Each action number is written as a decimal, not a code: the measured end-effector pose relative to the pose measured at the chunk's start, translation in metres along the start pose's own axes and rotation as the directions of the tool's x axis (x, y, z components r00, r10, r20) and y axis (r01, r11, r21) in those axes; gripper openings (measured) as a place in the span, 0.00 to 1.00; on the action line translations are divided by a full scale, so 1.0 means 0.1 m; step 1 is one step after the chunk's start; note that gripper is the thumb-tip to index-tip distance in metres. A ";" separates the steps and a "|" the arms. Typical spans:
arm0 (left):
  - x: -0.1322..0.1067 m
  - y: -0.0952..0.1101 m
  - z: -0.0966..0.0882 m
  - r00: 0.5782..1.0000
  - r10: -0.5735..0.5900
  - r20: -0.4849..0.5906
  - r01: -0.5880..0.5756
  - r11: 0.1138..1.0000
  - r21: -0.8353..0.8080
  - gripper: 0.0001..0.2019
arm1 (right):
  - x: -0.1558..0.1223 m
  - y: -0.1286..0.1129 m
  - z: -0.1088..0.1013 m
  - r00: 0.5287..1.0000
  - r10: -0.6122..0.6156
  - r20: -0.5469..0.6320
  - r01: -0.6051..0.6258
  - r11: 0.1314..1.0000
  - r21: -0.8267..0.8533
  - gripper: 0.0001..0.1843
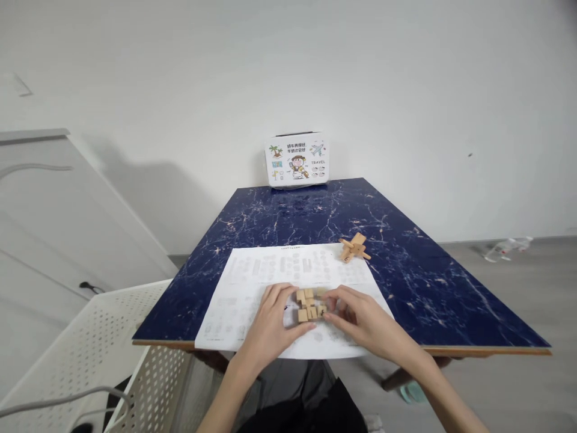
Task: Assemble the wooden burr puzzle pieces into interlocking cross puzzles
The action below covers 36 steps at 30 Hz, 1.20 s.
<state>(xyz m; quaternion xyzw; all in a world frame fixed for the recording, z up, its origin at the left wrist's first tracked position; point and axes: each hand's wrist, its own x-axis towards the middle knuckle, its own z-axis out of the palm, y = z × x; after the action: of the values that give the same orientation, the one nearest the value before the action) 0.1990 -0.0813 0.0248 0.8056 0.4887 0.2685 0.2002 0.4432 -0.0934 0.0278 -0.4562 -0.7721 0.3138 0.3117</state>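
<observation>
A cluster of light wooden puzzle blocks (309,304) lies on a white printed instruction sheet (270,270) near the front edge of a dark blue marbled table (406,240). My left hand (271,325) curls round the left side of the blocks, thumb under them and fingers at their top. Pressing on the blocks from the right is my right hand (360,319), its fingers bent and its fingertips on the pieces. An assembled wooden burr puzzle (354,247) stands apart on the table, just beyond the sheet's far right corner.
A small illustrated box (297,159) stands at the table's far edge against the white wall. A white perforated shelf unit (90,355) sits left of the table, a white door behind it. Clear plastic wrapping (505,248) lies on the grey floor at right.
</observation>
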 end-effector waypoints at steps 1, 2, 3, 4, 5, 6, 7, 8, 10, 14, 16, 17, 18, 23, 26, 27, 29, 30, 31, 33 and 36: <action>0.00 -0.01 0.00 1.000 0.010 -0.002 -0.010 1.000 -0.004 0.30 | -0.01 -0.01 0.00 1.000 0.001 0.004 -0.001 1.000 -0.005 0.13; 0.00 -0.02 -0.01 1.000 0.017 -0.008 -0.017 1.000 -0.012 0.29 | -0.01 -0.02 0.00 1.000 0.004 0.007 -0.004 1.000 -0.010 0.13; 0.00 -0.02 -0.01 1.000 0.018 -0.013 -0.019 1.000 -0.023 0.29 | -0.02 -0.02 0.01 1.000 0.010 0.012 -0.010 1.000 -0.014 0.13; 0.00 -0.02 -0.01 1.000 0.016 -0.017 -0.017 0.999 -0.038 0.29 | -0.02 -0.01 0.01 1.000 0.016 0.017 -0.016 1.000 -0.015 0.13; 0.00 -0.03 -0.01 1.000 0.011 -0.018 -0.012 0.998 -0.056 0.30 | -0.03 0.00 0.02 1.000 0.020 0.022 -0.020 1.000 -0.016 0.13; 0.00 -0.03 -0.02 1.000 0.002 -0.016 -0.003 0.997 -0.077 0.30 | -0.03 0.01 0.03 0.999 0.023 0.025 -0.022 1.000 -0.019 0.14; -0.01 -0.04 -0.02 1.000 -0.009 -0.014 0.008 0.995 -0.100 0.31 | -0.04 0.02 0.04 0.999 0.023 0.024 -0.022 0.999 -0.024 0.14; -0.01 -0.04 -0.03 1.000 -0.021 -0.010 0.020 0.992 -0.124 0.32 | -0.04 0.03 0.05 1.000 0.020 0.018 -0.020 0.999 -0.029 0.14; -0.02 -0.06 -0.04 0.999 -0.047 -0.007 0.045 0.986 -0.163 0.33 | -0.04 0.05 0.07 1.000 0.012 0.003 -0.012 1.000 -0.025 0.13; -0.01 -0.08 -0.05 0.997 -0.073 -0.012 0.069 0.979 -0.192 0.34 | -0.03 0.10 0.10 0.999 0.004 -0.035 -0.003 0.999 0.036 0.11; -0.01 -0.08 -0.05 0.997 -0.077 -0.018 0.072 0.979 -0.189 0.34 | -0.02 0.12 0.09 0.999 0.001 -0.043 0.002 0.998 0.066 0.11; -0.01 -0.07 -0.05 0.997 -0.079 -0.021 0.074 0.980 -0.186 0.34 | -0.02 0.14 0.09 0.999 -0.001 -0.045 0.005 0.997 0.081 0.11; -0.01 -0.07 -0.06 0.996 -0.082 -0.024 0.077 0.980 -0.183 0.33 | -0.02 0.16 0.08 0.999 -0.005 -0.047 0.010 0.995 0.098 0.12; 0.00 -0.04 -0.08 0.994 -0.106 -0.040 0.097 0.980 -0.173 0.33 | -0.02 0.22 0.06 0.996 -0.015 -0.084 0.030 0.983 0.180 0.14; 0.02 -0.03 -0.10 0.993 -0.104 -0.061 0.092 0.980 -0.177 0.32 | -0.03 0.20 0.04 0.995 0.026 -0.091 -0.004 0.972 0.236 0.16; 0.02 -0.03 -0.11 0.993 -0.102 -0.066 0.089 0.980 -0.180 0.31 | -0.03 0.19 0.03 0.995 0.051 -0.085 -0.027 0.963 0.268 0.17; 0.03 -0.03 -0.11 0.992 -0.099 -0.076 0.084 0.980 -0.182 0.31 | -0.03 0.14 0.02 0.993 0.101 -0.063 -0.071 0.925 0.373 0.20; 0.03 -0.04 -0.11 0.992 -0.099 -0.079 0.084 0.980 -0.182 0.31 | -0.03 0.11 0.01 0.991 0.123 -0.054 -0.087 0.894 0.439 0.21; 0.03 -0.05 -0.11 0.992 -0.101 -0.080 0.085 0.980 -0.180 0.31 | -0.04 0.08 0.01 0.989 0.140 -0.047 -0.097 0.857 0.506 0.22; 0.03 -0.06 -0.10 0.991 -0.106 -0.077 0.091 0.980 -0.175 0.31 | -0.05 0.01 0.00 0.984 0.170 -0.052 -0.102 0.779 0.618 0.24; 0.02 -0.10 -0.08 0.993 -0.098 -0.066 0.086 0.983 -0.162 0.32 | -0.05 -0.07 -0.02 0.975 0.209 -0.070 -0.110 0.739 0.664 0.23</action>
<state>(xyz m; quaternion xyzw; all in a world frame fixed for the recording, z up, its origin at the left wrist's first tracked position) 0.1877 -0.0751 0.0260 0.7531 0.5095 0.3265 0.2581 0.4428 -0.1006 0.0334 -0.4032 -0.5470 0.5574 0.4770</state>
